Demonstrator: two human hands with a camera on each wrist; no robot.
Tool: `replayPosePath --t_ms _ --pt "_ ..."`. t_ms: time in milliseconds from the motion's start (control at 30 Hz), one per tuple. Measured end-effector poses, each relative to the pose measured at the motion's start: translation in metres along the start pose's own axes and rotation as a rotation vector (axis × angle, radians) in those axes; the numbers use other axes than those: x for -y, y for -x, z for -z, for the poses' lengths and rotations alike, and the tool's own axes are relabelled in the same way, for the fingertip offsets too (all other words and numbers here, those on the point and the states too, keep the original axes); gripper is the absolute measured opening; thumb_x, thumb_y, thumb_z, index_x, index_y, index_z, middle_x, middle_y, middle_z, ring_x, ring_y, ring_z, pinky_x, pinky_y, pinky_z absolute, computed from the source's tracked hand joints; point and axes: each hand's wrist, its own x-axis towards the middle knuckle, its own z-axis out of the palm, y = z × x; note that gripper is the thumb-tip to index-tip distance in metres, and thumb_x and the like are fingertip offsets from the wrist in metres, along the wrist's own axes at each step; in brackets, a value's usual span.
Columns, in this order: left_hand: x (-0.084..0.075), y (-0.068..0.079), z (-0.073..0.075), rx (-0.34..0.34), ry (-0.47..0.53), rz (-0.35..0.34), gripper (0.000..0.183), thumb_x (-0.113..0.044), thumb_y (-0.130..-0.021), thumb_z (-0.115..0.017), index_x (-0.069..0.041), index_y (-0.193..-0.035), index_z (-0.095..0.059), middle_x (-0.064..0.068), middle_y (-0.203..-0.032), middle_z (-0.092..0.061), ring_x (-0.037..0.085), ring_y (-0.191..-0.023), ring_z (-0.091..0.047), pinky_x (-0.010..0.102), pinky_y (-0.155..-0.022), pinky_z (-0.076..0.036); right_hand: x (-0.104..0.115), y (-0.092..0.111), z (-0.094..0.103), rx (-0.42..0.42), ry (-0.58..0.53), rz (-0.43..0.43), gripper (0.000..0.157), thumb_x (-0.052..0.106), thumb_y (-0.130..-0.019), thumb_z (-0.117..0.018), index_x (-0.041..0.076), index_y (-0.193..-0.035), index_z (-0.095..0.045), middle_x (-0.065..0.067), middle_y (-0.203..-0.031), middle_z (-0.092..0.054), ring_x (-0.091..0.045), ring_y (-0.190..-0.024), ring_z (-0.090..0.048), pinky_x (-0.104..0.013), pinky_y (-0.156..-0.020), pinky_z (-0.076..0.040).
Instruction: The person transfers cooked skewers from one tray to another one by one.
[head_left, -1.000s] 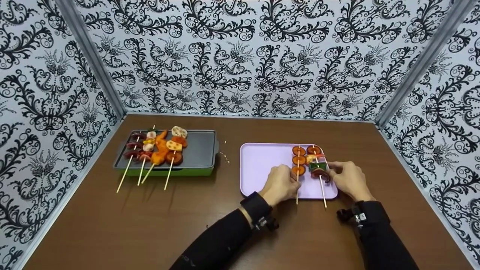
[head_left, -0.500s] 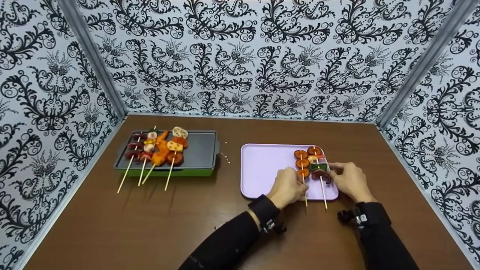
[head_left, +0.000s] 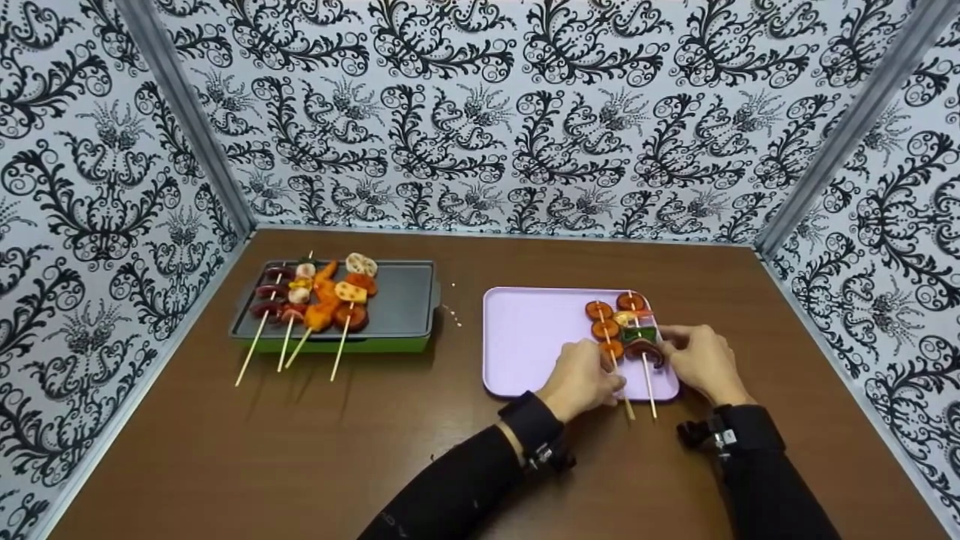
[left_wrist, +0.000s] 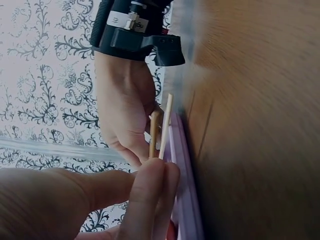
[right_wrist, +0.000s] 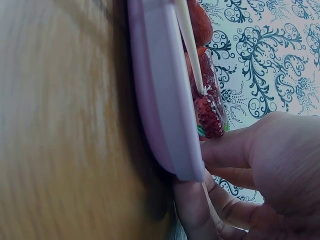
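My left hand (head_left: 583, 379) pinches the stick of a skewer of round orange-brown slices (head_left: 605, 328) over the lilac tray (head_left: 525, 330). In the left wrist view, its fingertips close on a stick, with two stick ends (left_wrist: 167, 122) showing beyond them. Just right of that skewer lies a mixed skewer (head_left: 639, 335) with a round slice, a green piece and a dark red curled piece. My right hand (head_left: 705, 364) grips the tray's right edge. In the right wrist view, the thumb is at the rim (right_wrist: 192, 150) beside a red bumpy piece (right_wrist: 210, 116), with other fingers underneath.
At the left stands a grey-topped, green-based grill (head_left: 401, 300) bearing several skewers, their sticks (head_left: 252, 352) jutting past its front edge. Small pale crumbs (head_left: 452, 315) lie on the brown table (head_left: 300, 450) between grill and tray. Patterned walls (head_left: 480, 120) enclose the back and sides.
My left hand has shifted right with the slice skewer, bringing it close to the mixed skewer. Its stick end now slants toward the right. The right hand stays at the tray's edge.
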Motion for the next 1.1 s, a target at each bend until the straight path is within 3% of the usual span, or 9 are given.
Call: replayPosePath --t_ms 133,533,900,1100 --pt "0.001 0.001 0.003 -0.010 -0.077 -0.027 0.026 -0.021 -0.083 -0.089 -0.015 -0.064 -0.073 -0.013 -0.050 -0.059 0.002 -0.042 -0.055 0.019 -0.043 -0.045 0.000 0.000 0.000 0.000 -0.002 0.007 0.033 0.024 -0.099 -0.070 0.014 -0.130 -0.076 -0.019 -0.122 -0.073 -0.039 -0.106 -0.064 -0.057 -0.084 -0.046" --pt "0.002 0.003 0.014 -0.015 -0.071 -0.046 0.024 -0.023 -0.086 -0.087 -0.014 -0.067 -0.075 -0.013 -0.046 -0.058 0.003 -0.043 -0.055 0.020 -0.044 -0.043 0.002 -0.001 -0.001 0.008 -0.015 0.000 0.034 0.026 -0.099 -0.070 0.014 -0.131 -0.075 -0.020 -0.124 -0.072 -0.041 -0.109 -0.064 -0.060 -0.086 -0.046" --pt "0.002 0.003 0.021 -0.036 -0.104 -0.091 0.019 -0.028 -0.086 -0.088 -0.015 -0.078 -0.076 -0.013 -0.056 -0.056 0.005 -0.051 -0.052 0.020 -0.046 -0.040 -0.007 -0.001 0.001 0.023 -0.051 0.008 0.033 0.029 -0.100 -0.071 0.014 -0.129 -0.076 -0.022 -0.130 -0.069 -0.043 -0.119 -0.063 -0.062 -0.094 -0.047" --pt "0.000 0.006 0.025 -0.060 -0.103 -0.118 0.017 -0.029 -0.086 -0.087 -0.015 -0.086 -0.077 -0.015 -0.062 -0.059 0.001 -0.055 -0.054 0.017 -0.050 -0.043 -0.007 -0.003 0.003 0.054 -0.074 0.001 0.037 0.033 -0.100 -0.071 0.013 -0.131 -0.075 -0.022 -0.130 -0.069 -0.038 -0.112 -0.063 -0.052 -0.090 -0.049"
